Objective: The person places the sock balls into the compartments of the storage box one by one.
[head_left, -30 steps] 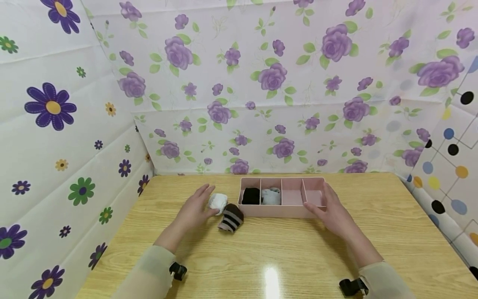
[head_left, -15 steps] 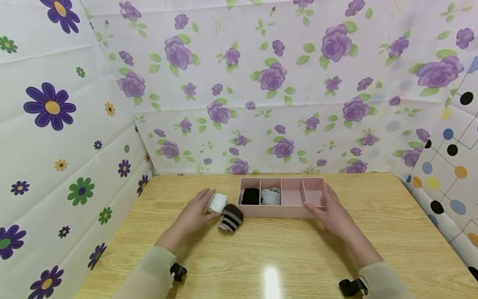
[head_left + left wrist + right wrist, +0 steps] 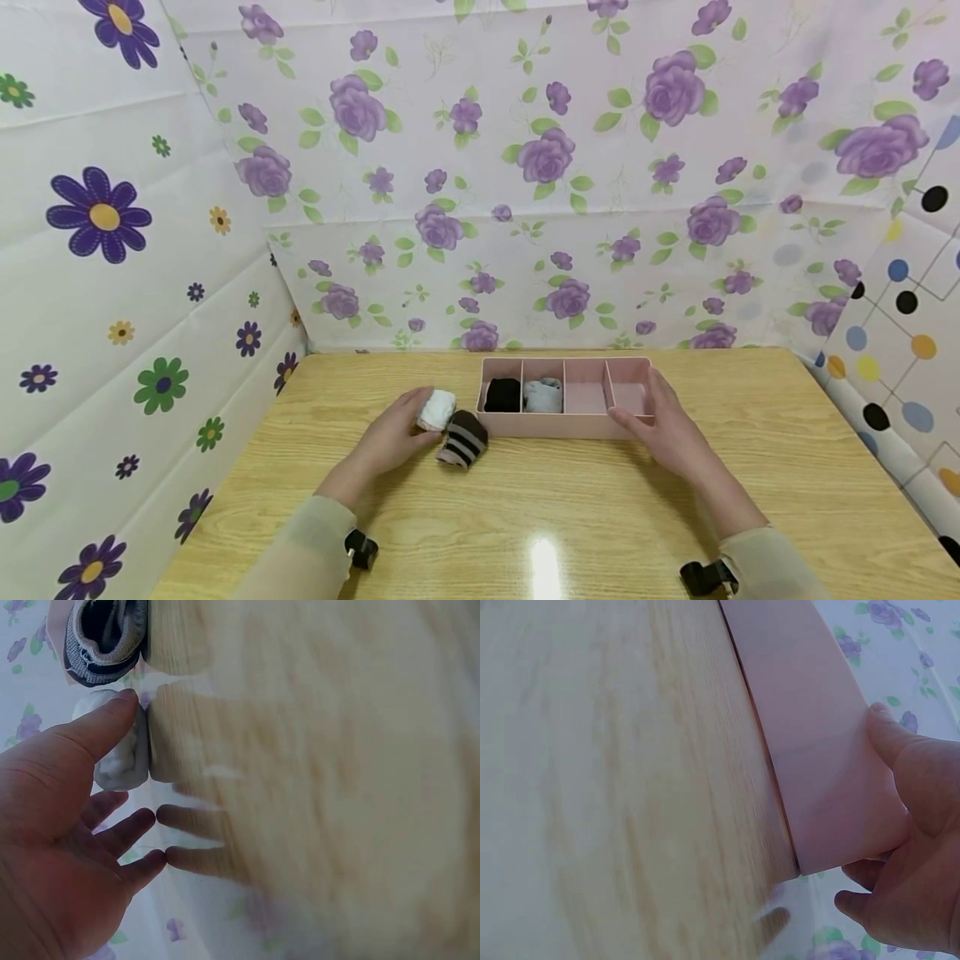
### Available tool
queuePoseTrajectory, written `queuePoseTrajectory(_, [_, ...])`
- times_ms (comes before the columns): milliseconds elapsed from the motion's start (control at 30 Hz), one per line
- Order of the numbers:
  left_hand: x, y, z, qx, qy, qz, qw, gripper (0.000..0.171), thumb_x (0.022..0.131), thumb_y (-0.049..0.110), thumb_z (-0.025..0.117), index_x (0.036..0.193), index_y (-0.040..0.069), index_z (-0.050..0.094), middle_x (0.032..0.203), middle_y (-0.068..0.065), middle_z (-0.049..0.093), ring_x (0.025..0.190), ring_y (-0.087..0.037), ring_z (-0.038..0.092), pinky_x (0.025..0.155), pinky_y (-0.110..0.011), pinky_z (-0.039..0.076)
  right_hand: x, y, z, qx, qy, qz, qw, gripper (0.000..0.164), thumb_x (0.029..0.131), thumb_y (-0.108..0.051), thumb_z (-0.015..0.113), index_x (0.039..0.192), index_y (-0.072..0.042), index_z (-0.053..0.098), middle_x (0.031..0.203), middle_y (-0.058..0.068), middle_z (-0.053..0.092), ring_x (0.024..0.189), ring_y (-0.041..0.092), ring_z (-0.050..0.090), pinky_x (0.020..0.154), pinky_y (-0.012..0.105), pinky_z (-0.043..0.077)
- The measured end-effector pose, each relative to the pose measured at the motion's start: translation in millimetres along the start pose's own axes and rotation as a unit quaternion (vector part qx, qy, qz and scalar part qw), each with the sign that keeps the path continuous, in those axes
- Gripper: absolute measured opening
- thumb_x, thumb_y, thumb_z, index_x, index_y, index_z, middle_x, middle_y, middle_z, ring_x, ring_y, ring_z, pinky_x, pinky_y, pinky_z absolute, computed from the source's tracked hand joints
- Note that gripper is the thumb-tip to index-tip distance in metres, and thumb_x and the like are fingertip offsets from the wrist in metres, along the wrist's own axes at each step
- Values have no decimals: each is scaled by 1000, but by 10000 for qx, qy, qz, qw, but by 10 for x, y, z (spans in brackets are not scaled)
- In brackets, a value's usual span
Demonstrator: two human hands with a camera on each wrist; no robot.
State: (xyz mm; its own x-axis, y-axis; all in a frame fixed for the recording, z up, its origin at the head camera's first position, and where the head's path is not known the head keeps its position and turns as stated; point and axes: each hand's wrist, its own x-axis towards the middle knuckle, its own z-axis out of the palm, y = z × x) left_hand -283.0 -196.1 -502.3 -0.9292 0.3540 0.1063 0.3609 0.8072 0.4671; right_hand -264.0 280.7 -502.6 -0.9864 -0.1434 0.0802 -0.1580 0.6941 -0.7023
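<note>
Left grip [image 3: 393, 432] pinches the white sock [image 3: 437, 410] left of the box [image 3: 555, 426]; right grip [image 3: 670, 427] clasps its right end; the striped sock [image 3: 463, 439] touches its near-left corner.

Box [image 3: 555, 425] on desk [image 3: 570, 508], toward rear edge; four compartments, left to right. One sock [image 3: 502, 395] in leftmost compartment, another sock [image 3: 543, 396] in the second. Two more socks on desk, left of box: farther sock [image 3: 436, 410]; nearer sock [image 3: 462, 439] before it and to its right, just beside box's front left corner. Left hand [image 3: 392, 429] at left of farther sock, thumb before it. Right hand [image 3: 669, 425] at box's right end, thumb at front wall. Sheet [image 3: 525, 208] behind desk.
</note>
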Motion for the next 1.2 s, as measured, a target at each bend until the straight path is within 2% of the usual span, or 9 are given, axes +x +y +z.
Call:
queuePoseTrajectory(533, [29, 0, 21, 18, 83, -208, 9997, 80, 102, 22, 84, 168, 1, 43, 159, -23, 56, 142, -41, 59, 115, -59, 50, -7, -11, 2, -10, 9, -14, 10000, 118, 108, -66, 62, 175, -3, -12, 180, 32, -1, 155, 64, 26, 120, 80, 27])
queuePoseTrajectory(1033, [48, 25, 25, -82, 262, -361, 9990, 74, 100, 18, 86, 163, 2, 51, 153, -23, 60, 137, -40, 62, 111, -58, 53, -13, -23, -1, 14, -11, -29, 10000, 119, 107, -66, 62, 174, -3, -12, 179, 34, 0, 153, 65, 29, 118, 81, 29])
queuePoseTrajectory(1200, [32, 56, 12, -103, 397, -319, 9987, 73, 99, 15, 86, 162, 1, 52, 153, -24, 61, 136, -42, 63, 110, -59, 54, -9, -23, -3, 27, 13, -37, 10000, 118, 107, -66, 63, 175, -3, -11, 179, 34, 1, 153, 64, 31, 119, 80, 30])
